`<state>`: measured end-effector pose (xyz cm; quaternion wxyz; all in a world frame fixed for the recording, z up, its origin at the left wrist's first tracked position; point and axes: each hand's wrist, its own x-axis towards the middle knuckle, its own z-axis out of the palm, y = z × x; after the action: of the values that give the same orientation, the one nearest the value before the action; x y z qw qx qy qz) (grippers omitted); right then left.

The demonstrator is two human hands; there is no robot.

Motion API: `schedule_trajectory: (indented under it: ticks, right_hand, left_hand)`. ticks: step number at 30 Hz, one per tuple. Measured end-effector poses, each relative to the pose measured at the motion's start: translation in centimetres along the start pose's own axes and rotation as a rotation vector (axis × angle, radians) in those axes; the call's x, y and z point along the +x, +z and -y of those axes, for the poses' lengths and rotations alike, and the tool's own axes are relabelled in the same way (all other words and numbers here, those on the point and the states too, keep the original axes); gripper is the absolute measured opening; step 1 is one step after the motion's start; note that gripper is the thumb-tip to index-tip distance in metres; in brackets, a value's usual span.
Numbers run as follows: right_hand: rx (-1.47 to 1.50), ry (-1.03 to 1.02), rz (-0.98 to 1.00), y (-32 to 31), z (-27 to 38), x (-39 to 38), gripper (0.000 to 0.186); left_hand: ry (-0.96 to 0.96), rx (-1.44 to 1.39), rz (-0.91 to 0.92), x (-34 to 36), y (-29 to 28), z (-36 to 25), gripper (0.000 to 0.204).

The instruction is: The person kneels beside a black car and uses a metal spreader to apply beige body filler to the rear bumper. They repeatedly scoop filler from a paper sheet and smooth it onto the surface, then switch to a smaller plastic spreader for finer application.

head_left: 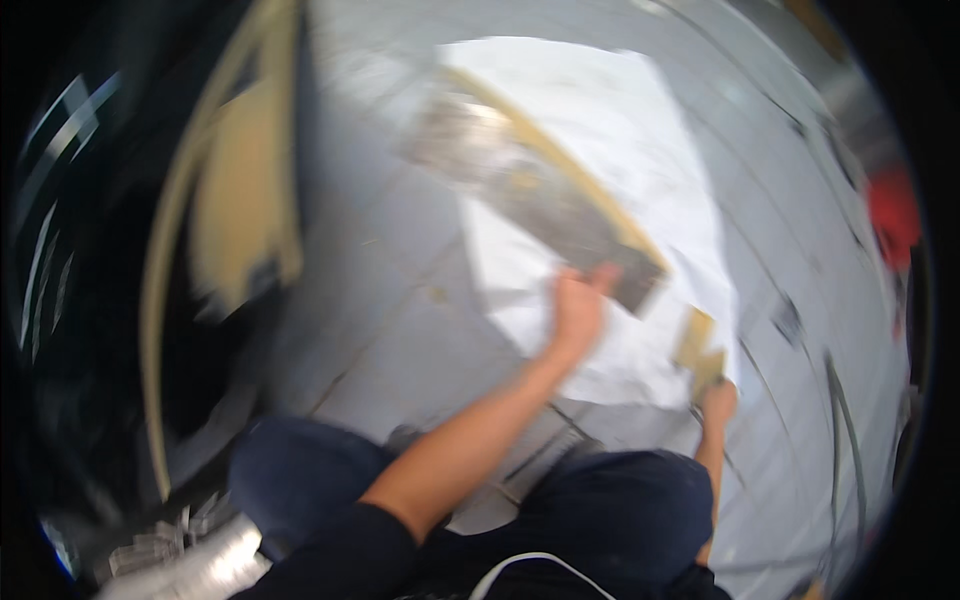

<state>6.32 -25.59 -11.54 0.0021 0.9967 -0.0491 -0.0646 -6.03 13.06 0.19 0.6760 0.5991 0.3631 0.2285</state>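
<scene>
A long, flat grey panel (560, 205) with a yellow strip (560, 155) along one long edge lies slantwise over a white sheet (640, 130) on the floor. Its far left end (465, 135) looks shiny and is smeared by motion. My left hand (580, 312) is closed at the panel's near edge, fingers over the rim. By the sheet's lower right edge, my right hand (717, 402) is closed, and a yellowish piece (708, 375) shows right at its fingers. Blur hides what exactly it grips. Another yellow piece (693, 335) lies just beyond it.
A dark, glossy surface (100, 300) with yellow strips (155, 330) and a yellow patch (240, 190) rises on the left. Silvery crumpled material (215, 565) is at the lower left. A dark cable or hose (840, 440) and a red object (893, 215) are at the right.
</scene>
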Motion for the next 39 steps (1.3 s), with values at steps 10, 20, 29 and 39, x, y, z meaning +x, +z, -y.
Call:
schedule_trajectory:
  ticks: [10,20,29,39]
  right_hand:
    - [1.585,-0.181,0.663,-14.1,13.9,-8.0,0.028]
    - [1.136,-0.4,0.525,-17.3,19.4,-6.9,0.018]
    - [1.95,-0.248,0.404,-14.6,13.4,-0.5,0.026]
    - [1.301,0.408,-0.247,4.9,1.1,1.4,0.022]
  left_hand:
    - [-0.054,-0.434,0.145,0.2,-1.2,-5.5,0.027]
    - [0.033,-0.104,0.394,-1.9,-1.0,-4.2,0.023]
    - [-0.005,0.367,0.392,0.4,-3.5,6.4,0.019]
    - [0.346,0.834,-0.106,3.6,-2.5,12.1,0.03]
